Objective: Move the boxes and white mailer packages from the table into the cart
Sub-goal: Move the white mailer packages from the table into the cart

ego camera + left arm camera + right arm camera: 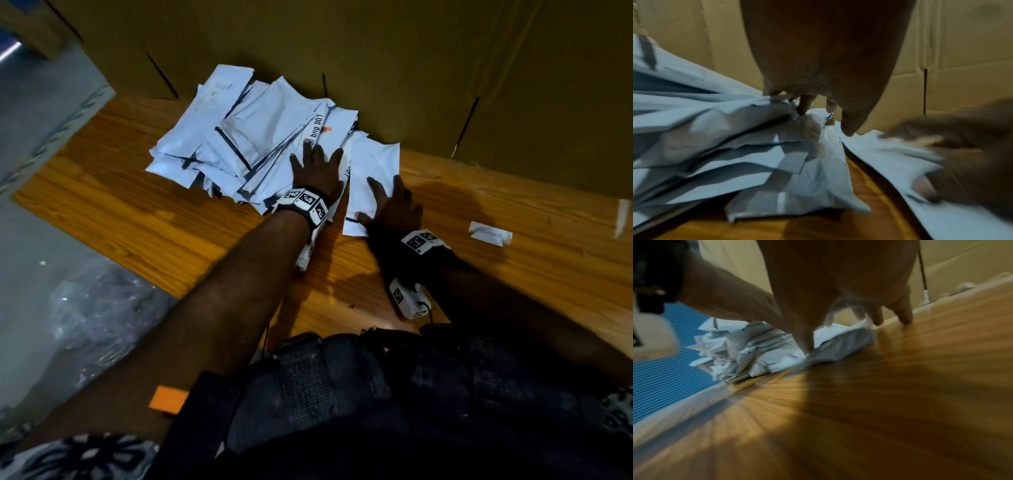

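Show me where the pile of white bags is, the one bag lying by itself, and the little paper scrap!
pile of white bags (239,144): head view, middle of the heap.
single bag (373,161): head view, its bare upper half, above the right hand.
paper scrap (489,233): head view, its centre, on the table.

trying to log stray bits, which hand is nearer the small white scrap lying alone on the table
Right. The right hand rests on a single mailer, just left of the scrap; the left hand lies farther left, on the mailer pile.
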Motion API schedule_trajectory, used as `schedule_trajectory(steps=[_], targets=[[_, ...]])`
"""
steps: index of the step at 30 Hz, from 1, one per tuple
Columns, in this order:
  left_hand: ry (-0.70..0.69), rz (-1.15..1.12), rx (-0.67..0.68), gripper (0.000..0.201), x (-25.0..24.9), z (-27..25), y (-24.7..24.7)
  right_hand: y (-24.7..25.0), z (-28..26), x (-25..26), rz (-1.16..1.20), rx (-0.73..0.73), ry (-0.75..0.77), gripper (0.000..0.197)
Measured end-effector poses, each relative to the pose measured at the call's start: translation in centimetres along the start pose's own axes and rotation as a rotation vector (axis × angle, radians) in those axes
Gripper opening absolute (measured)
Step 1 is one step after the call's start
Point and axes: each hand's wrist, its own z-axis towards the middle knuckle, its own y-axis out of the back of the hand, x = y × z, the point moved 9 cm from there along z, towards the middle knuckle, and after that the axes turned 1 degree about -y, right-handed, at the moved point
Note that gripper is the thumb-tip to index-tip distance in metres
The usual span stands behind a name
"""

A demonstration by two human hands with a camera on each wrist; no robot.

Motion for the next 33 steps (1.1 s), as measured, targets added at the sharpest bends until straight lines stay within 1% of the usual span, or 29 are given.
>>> schedule_trajectory(steps=[2, 4, 7, 11, 15, 17, 19, 20, 21, 22, 23, 26, 28, 29, 30, 31, 33], targets=[[0.026, 0.029, 0.007, 0.072, -0.1, 0.5, 0.0, -0.8, 0.2, -0.8, -0.035, 0.064, -0.021, 0.073], [0.056, 0.041, -0.026, 0.074, 0.1, 1.2, -0.3, -0.4, 0.4, -1.7, -0.025, 0.075, -0.082, 0.071], [0.087, 0.058, -0.149, 0.065, 0.5, 1.8, -0.1, 0.6, 0.8, -3.0, -0.019, 0.028, -0.155, 0.071], [0.069, 0.094, -0.208, 0.054, 0.2, 2.3, 0.5, 1.2, 0.6, -4.0, -0.023, -0.062, -0.147, 0.076], [0.078, 0.102, -0.275, 0.055, -0.1, 1.9, 1.8, 1.5, 0.2, -4.1, -0.075, -0.068, -0.136, 0.076], [0.048, 0.13, -0.326, 0.052, -0.6, 1.3, 2.3, 1.7, 0.2, -4.1, -0.081, -0.062, -0.134, 0.074], [-0.014, 0.128, -0.411, 0.047, -1.3, 0.5, 2.4, 1.9, -0.1, -4.1, -0.077, -0.067, -0.13, 0.072], [-0.043, 0.12, -0.454, 0.042, -1.8, 0.0, 2.4, 2.0, -0.2, -4.2, -0.076, -0.07, -0.126, 0.07], [-0.07, 0.106, -0.471, 0.036, -2.2, -0.5, 2.2, 2.1, -0.4, -4.2, -0.077, -0.071, -0.122, 0.069], [-0.092, 0.092, -0.468, 0.034, -2.8, -1.0, 1.9, 2.0, -0.6, -4.3, -0.084, -0.064, -0.123, 0.067], [-0.116, 0.075, -0.441, 0.036, -3.5, -1.6, 1.2, 2.0, -0.8, -4.5, -0.091, -0.05, -0.131, 0.066], [-0.164, -0.064, -0.281, 0.041, -5.9, -4.0, -1.7, 1.7, -1.5, -5.2, -0.081, -0.032, -0.168, 0.065], [-0.139, -0.221, -0.187, 0.044, -6.7, -5.2, -3.6, 1.6, -2.0, -5.6, -0.061, -0.037, -0.175, 0.067], [-0.123, -0.243, -0.17, 0.051, -6.9, -5.7, -4.1, 1.5, -2.3, -5.7, -0.058, -0.039, -0.178, 0.067], [-0.118, -0.235, -0.183, 0.055, -7.2, -6.0, -4.2, 1.4, -2.5, -5.9, -0.057, -0.035, -0.181, 0.068], [-0.117, -0.231, -0.166, 0.056, -7.4, -6.2, -4.3, 1.3, -2.7, -6.0, -0.056, -0.023, -0.184, 0.069], [-0.11, -0.241, -0.128, 0.052, -7.2, -5.6, -3.9, 0.9, -2.7, -6.2, -0.037, 0.019, -0.186, 0.07]])
